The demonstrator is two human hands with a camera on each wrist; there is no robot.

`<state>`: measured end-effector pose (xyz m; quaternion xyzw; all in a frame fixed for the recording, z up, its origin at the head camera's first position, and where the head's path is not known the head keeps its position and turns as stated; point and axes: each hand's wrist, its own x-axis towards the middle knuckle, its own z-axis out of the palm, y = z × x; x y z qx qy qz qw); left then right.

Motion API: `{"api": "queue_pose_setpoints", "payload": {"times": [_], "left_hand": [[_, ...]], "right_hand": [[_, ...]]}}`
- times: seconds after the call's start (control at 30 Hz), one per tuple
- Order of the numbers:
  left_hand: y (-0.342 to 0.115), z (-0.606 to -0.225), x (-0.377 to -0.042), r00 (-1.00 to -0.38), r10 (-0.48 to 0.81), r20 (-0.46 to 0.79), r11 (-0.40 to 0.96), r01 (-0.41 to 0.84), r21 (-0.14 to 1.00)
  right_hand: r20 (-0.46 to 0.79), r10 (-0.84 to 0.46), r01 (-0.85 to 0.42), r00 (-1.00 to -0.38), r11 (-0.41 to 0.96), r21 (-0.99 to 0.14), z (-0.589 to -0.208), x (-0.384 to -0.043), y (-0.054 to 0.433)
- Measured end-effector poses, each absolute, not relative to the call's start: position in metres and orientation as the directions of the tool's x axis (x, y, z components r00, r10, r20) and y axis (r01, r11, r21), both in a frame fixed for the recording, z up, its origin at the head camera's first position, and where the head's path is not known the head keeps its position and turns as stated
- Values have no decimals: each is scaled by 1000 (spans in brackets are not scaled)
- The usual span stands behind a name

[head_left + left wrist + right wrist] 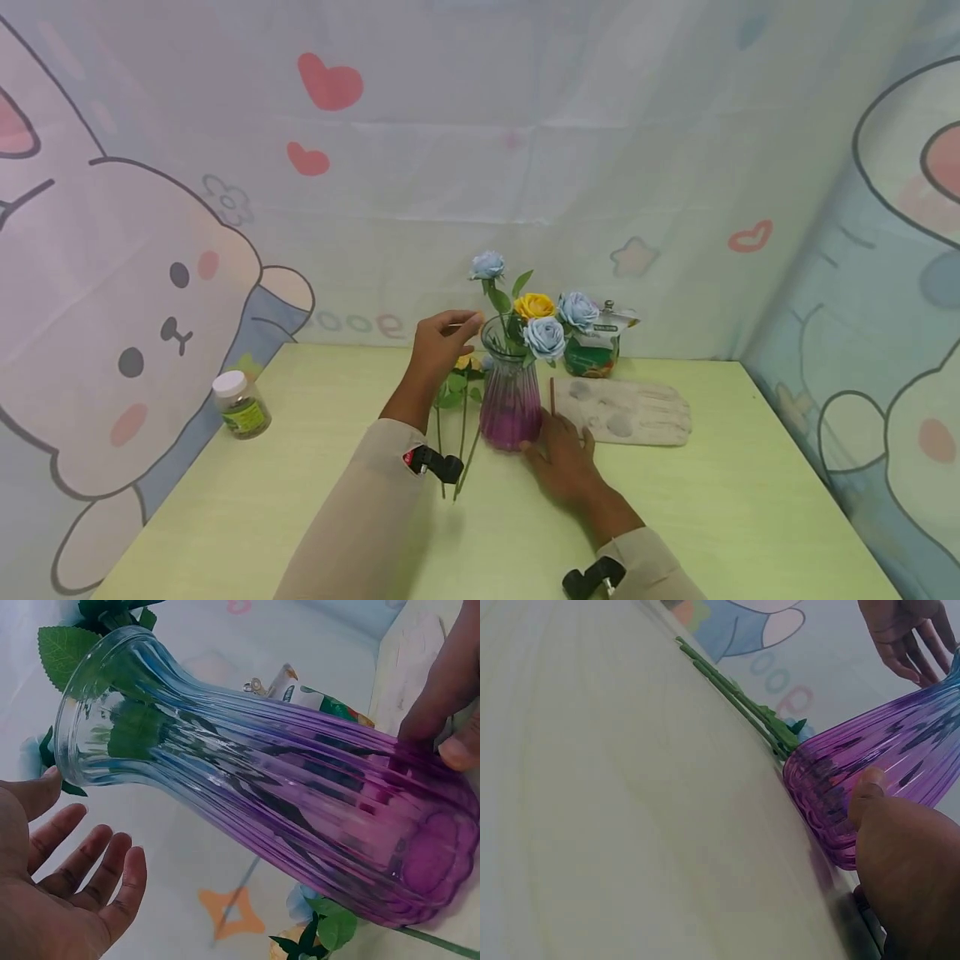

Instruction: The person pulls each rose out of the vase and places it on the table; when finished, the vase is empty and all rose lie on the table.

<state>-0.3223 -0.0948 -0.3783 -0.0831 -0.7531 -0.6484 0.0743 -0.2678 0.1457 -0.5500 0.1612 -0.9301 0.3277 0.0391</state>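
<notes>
A ribbed glass vase, clear at the neck and purple below, stands upright mid-table. In it are a yellow rose and several light-blue roses, one of them taller. At the rim is my left hand; its thumb tip meets the glass in the left wrist view, the other fingers spread loosely. My right hand holds the vase low on its right side, thumb against the purple glass; its other fingers are mostly hidden in the right wrist view.
Left of the vase lie loose flower stems with a yellow bloom. A green and white pouch with a metal clip stands behind. Right are a pale glove-shaped item and a thin brown stick. A white-lidded jar is far left.
</notes>
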Motion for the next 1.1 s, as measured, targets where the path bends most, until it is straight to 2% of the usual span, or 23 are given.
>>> {"api": "queue_pose_setpoints", "payload": {"times": [0.2,0.6,0.83,1.1], "left_hand": [[-88,-371,-329,-984,58,170,130,176,976],[-76,-356,-336,-987,110,115,213,136,967],[-67,-348,-341,-994,61,88,349,104,932],[-64,-341,-342,-994,32,108,323,113,940]], "right_hand": [[182,-277,-330,-943,730,-599,-551,-268,146],[179,-270,-323,-946,739,-592,-550,-264,147],[179,-267,-320,-947,725,-610,-548,-260,146],[197,-273,-336,-942,727,-599,-546,-262,146]]}}
